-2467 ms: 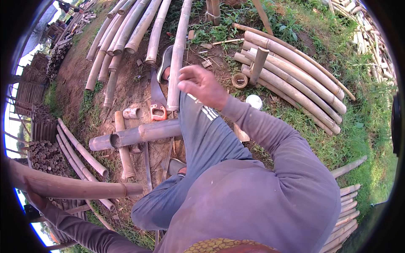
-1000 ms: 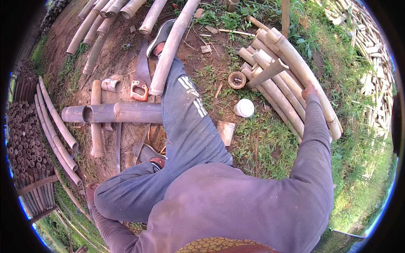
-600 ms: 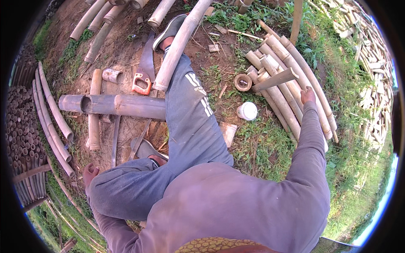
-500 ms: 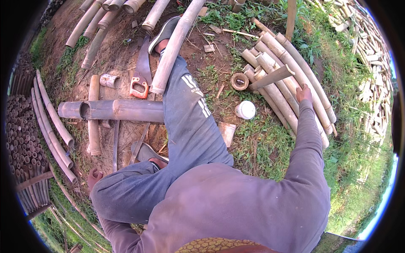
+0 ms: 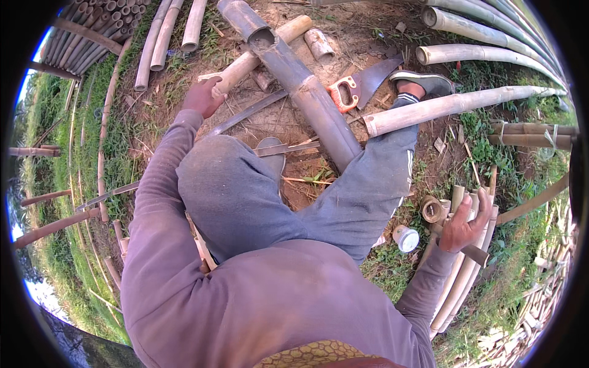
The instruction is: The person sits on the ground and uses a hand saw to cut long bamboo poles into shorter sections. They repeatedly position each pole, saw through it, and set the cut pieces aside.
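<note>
Ground of bare brown earth (image 5: 279,122): it carried the pieces below.
Long pale bamboo pole (image 5: 460,109): lay over the right leg (image 5: 386,162), cut end inward.
Stack of pale bamboo poles (image 5: 466,276): lay toward the earth's grassy right edge; lengths apparently cut and laid together already.
Thick dark grey-brown bamboo tube (image 5: 310,98): lay slantwise near the middle of the earth. By judgement, partly worked: 1 notch (image 5: 262,38) showed toward its far end, no 2nd on the visible face. What was left could not be told.
Short pale bamboo pole (image 5: 236,72): crossed under the tube.
Handsaw with orange handle and broad dark blade (image 5: 375,78): lay beside the tube, unheld; no cut in progress.
Left hand (image 5: 205,97): at the short pole's near end, fingers bent; grip or mere touch, could not tell.
Right hand (image 5: 464,230): above the stack, fingers spread, nothing held.
Short pale bamboo offcut (image 5: 319,46): beyond the saw, already severed.
White round tub (image 5: 405,238): stood between right leg and stack.
</note>
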The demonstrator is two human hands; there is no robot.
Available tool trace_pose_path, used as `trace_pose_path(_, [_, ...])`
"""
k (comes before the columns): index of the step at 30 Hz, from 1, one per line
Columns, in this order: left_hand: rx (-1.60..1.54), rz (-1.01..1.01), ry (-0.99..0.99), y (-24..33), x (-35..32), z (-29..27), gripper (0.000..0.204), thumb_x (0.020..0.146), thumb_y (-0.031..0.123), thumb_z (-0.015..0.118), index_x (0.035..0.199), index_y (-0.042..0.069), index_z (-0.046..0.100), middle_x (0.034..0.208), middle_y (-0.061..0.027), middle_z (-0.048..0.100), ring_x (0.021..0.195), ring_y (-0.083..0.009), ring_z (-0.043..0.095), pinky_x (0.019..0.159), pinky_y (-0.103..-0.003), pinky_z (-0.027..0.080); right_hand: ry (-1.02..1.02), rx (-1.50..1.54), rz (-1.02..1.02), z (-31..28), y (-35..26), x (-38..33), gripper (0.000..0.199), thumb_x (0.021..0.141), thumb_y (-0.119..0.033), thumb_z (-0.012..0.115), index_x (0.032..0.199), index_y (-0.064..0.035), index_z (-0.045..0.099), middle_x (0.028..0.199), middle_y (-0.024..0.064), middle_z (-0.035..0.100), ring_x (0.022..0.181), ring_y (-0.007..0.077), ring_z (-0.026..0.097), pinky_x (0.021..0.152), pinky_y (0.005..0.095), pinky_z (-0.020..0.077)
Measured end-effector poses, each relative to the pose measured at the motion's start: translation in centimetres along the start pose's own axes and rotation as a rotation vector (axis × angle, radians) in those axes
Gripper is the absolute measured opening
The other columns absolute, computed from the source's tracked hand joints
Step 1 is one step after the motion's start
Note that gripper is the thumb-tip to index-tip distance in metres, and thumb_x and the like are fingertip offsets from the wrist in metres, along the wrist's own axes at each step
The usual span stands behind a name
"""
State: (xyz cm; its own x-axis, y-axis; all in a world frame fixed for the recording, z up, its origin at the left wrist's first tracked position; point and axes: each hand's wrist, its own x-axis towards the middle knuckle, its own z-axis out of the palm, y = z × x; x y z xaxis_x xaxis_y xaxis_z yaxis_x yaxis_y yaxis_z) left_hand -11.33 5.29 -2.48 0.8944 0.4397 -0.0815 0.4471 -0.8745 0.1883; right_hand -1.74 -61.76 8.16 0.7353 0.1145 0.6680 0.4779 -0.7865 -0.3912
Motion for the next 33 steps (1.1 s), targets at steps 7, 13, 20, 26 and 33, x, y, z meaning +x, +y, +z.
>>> trace_pose_path(7, [0.167,-0.163,-0.096,0.6,6.8,4.9,0.104,0.081,0.054,0.088,0.164,0.017,0.036,0.153,-0.0156,0.059,0.138,-0.0418,0.059,0.117,-0.055,0.046,-0.661,0.462,0.004,24.6,-8.8,3.9,0.036,0.094,-0.01,0.078,0.127,0.0011,0.067,0.122,0.0207,0.068,0.115,0.0373,0.066,0.102,0.0451,0.0525])
trace_pose_path(13, [0.034,-0.345,-0.392,-0.4,12.7,6.3,0.107,0.078,0.055,0.09,0.162,0.015,0.038,0.143,-0.0184,0.066,0.128,-0.0405,0.067,0.109,-0.052,0.053,-1.12,0.273,0.133,39.2,-15.5,2.7,0.105,0.078,-0.044,0.093,0.156,0.0028,0.04,0.141,0.0315,0.06,0.136,0.0456,0.058,0.114,0.0494,0.0472])
trace_pose_path(20, [-0.089,-0.286,-0.251,-1.0,11.8,6.9,0.091,0.079,0.044,0.086,0.157,0.017,0.047,0.131,-0.02,0.073,0.12,-0.0397,0.071,0.103,-0.051,0.056,-1.123,0.234,0.124,38.5,-18.0,1.4,0.125,0.072,-0.039,0.097,0.164,0.0014,0.023,0.149,0.0355,0.051,0.136,0.0491,0.055,0.114,0.053,0.0473])
trace_pose_path(26, [-0.136,-0.203,-0.237,1.8,9.7,6.7,0.09,0.08,0.044,0.085,0.158,0.021,0.046,0.129,-0.0207,0.073,0.119,-0.0412,0.071,0.102,-0.051,0.056,-0.98,0.214,0.067,33.5,-16.3,-0.6,0.123,0.073,-0.039,0.095,0.166,-0.0036,0.022,0.144,0.0337,0.053,0.131,0.0486,0.059,0.106,0.0548,0.0517])
trace_pose_path(33, [-0.164,-0.181,-0.311,0.3,10.8,9.8,0.09,0.083,0.041,0.089,0.157,0.02,0.044,0.142,-0.0228,0.065,0.13,-0.043,0.065,0.109,-0.052,0.053,-1.022,0.201,0.05,36.4,-14.3,-1.5,0.122,0.073,-0.047,0.093,0.165,-0.004,0.025,0.14,0.0337,0.056,0.126,0.0497,0.062,0.106,0.0536,0.0524])
